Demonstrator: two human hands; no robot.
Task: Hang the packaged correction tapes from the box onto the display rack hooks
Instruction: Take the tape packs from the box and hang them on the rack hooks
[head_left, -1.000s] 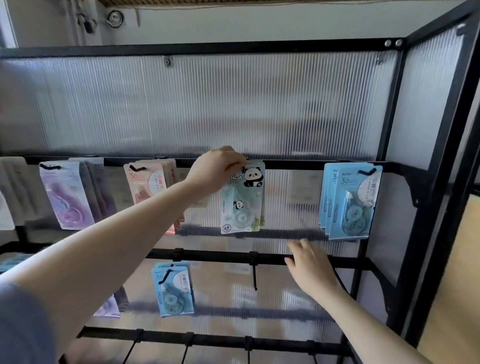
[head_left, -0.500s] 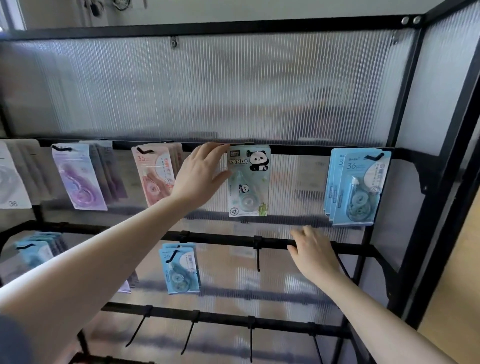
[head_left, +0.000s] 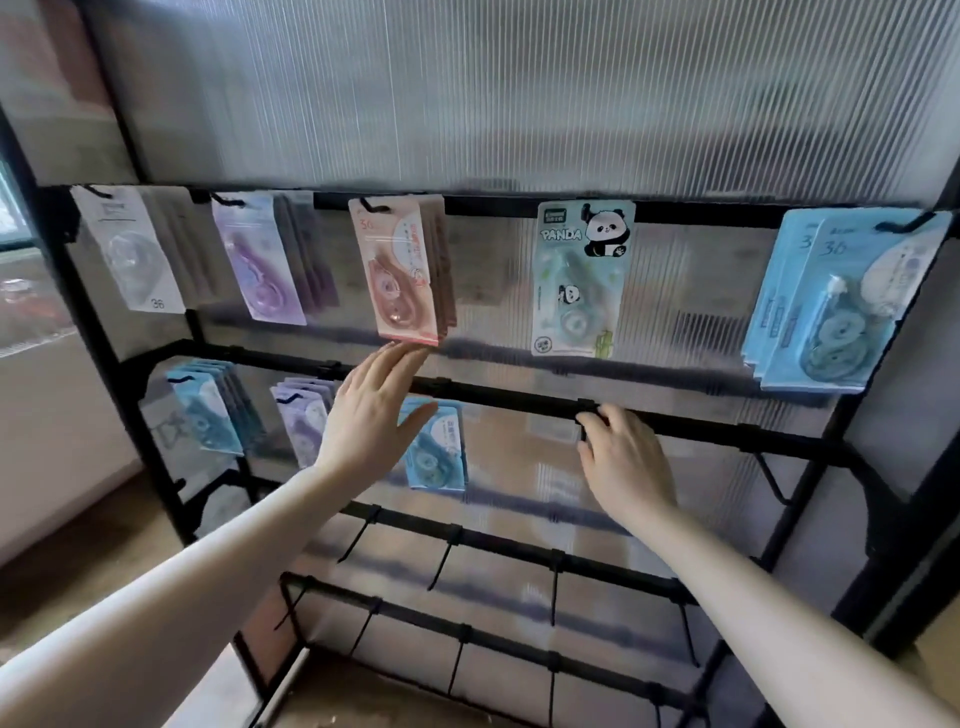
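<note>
A mint panda correction tape pack hangs alone on a hook of the top rail of the black display rack. My left hand is below it to the left, fingers spread and straight, holding nothing, its fingertips just under the pink packs. My right hand rests on the second rail with its fingers curled over the bar. White packs, purple packs and blue packs hang on the top rail too. The box is out of view.
On the second rail hang blue packs, purple packs and blue packs partly behind my left hand. Bare hooks stick out from the lower rails. Ribbed translucent panels back the rack. The floor shows at lower left.
My left hand has let go of the panda pack, which now hangs on its hook, and dropped down and left. The view has tilted down and left. My right hand stays on the rail.
</note>
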